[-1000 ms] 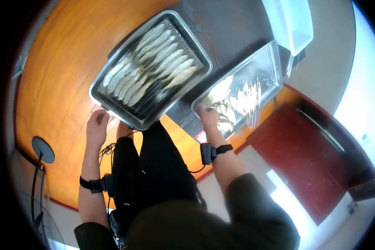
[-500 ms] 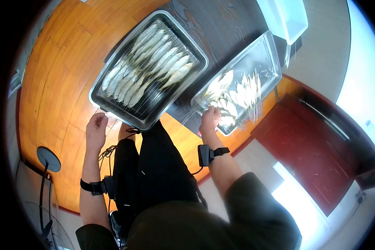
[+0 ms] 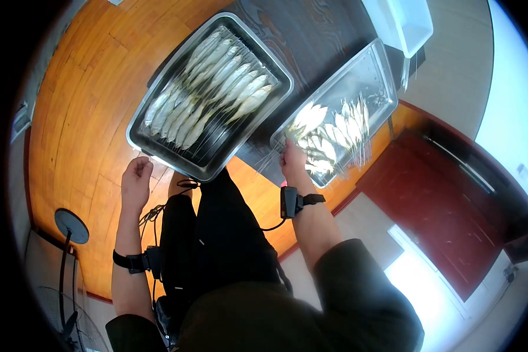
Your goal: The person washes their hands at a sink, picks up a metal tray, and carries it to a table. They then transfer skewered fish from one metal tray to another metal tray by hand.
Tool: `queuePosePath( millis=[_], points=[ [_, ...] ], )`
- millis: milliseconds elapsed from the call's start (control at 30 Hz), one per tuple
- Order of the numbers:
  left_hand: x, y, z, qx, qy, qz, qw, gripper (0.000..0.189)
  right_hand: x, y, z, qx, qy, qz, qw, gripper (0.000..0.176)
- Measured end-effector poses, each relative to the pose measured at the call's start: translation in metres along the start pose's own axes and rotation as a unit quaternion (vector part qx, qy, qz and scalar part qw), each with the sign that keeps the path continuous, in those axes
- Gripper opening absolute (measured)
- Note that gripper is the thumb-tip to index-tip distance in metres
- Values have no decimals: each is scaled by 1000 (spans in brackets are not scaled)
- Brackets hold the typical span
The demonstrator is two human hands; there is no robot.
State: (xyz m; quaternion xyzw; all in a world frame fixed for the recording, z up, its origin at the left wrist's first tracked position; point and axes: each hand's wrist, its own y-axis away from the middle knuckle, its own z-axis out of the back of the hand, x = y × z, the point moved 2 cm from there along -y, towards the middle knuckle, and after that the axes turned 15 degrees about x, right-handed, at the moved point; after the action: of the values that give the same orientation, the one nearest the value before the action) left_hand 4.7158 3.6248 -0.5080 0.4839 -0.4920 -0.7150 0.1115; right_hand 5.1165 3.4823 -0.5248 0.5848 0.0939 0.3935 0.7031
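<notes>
Skewered fish [image 3: 232, 81] lie in two rows in the deep metal tray [image 3: 136, 141] on the left. Just below that tray's lower-left corner, my left hand [image 3: 137, 177] is loosely closed, with nothing seen sticking out of it. My right hand [image 3: 294, 158] is at the near-left edge of the shallower metal tray [image 3: 387, 88]. Its fingers are closed among the thin skewers [image 3: 268, 159] that stick out over that edge; the fingertips are partly hidden. Beside it lie small bunches of skewered fish [image 3: 308, 119], and more fish [image 3: 351, 124] lie farther right in the tray.
Both trays rest on a dark wood-grained table [image 3: 311, 29]. A white plastic bin [image 3: 402, 26] stands at the back right, with thin skewers [image 3: 406, 73] below its corner. A red-brown cabinet [image 3: 428, 205] is on the right, and a round-topped stand [image 3: 71, 226] on the left.
My right hand has shifted slightly left and turned, its fingers now pointing up toward the upper-left fish bunch, which looks more fanned out. My left hand has stayed in place.
</notes>
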Motion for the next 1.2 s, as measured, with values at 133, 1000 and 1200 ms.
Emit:
queuePosePath(
  millis=[133,1000,1200],
  points=[
    [-2,2,-1,-9,-2,6,1000,25,-4,-10,-2,-7,-13,10,1000,26],
    [-3,0,3,1,-26,-18,999,27,-4,11,39,-60,30,115,991,20],
    [0,0,7,-12,-34,-16,999,28,1,26,93,-109,234,343,903,15]
  ],
)
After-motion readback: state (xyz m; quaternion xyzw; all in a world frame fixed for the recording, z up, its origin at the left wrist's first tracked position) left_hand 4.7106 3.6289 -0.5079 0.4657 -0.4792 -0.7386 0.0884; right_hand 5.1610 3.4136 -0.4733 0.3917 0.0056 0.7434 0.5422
